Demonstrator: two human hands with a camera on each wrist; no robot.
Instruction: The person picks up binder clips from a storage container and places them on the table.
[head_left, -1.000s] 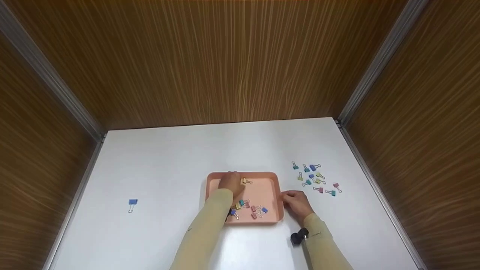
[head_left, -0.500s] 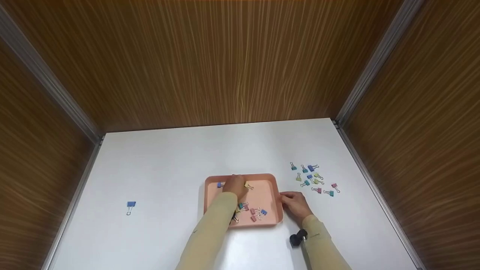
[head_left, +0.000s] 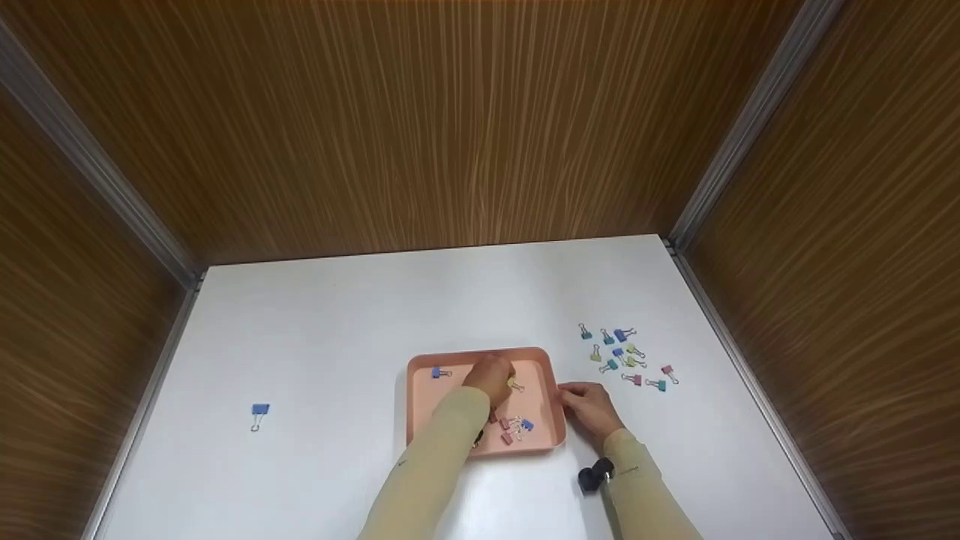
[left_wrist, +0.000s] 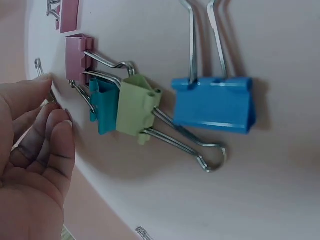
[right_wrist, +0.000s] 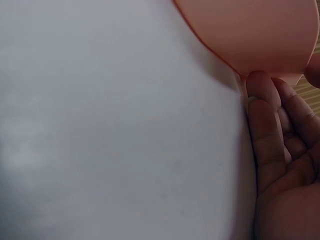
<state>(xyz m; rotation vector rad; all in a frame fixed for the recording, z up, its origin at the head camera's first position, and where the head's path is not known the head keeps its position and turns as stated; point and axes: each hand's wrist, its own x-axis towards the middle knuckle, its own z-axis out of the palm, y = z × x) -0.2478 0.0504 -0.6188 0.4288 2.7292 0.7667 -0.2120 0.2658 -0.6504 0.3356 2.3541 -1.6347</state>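
Note:
My left hand (head_left: pixel 489 377) reaches into the pink tray (head_left: pixel 538 405). Its thumb and fingertips pinch a small yellow binder clip (head_left: pixel 512 383); in the left wrist view only a wire handle (left_wrist: pixel 37 66) shows beyond the fingers. Close to that hand lie a light green binder clip (left_wrist: pixel 134 107), a teal one (left_wrist: pixel 104 106), a pink one (left_wrist: pixel 76 59) and a larger-looking blue one (left_wrist: pixel 214 106). Another blue clip (head_left: pixel 436 372) rests near the tray's far left corner. My right hand (head_left: pixel 590 409) grips the tray's right side, thumb at the rim and fingers against the outer wall.
Several coloured binder clips, among them a teal one (head_left: pixel 657 385) and a pink one (head_left: pixel 668 370), lie scattered right of the tray. A lone blue binder clip (head_left: pixel 259 409) lies far left on the white table (head_left: pixel 330 315). Wood-grain panels (head_left: pixel 450 135) enclose the back and sides.
My left hand has moved right and nearer inside the tray, carrying the yellow binder clip with it. The blue clip near the far left corner is now uncovered. My right hand stays at the rim.

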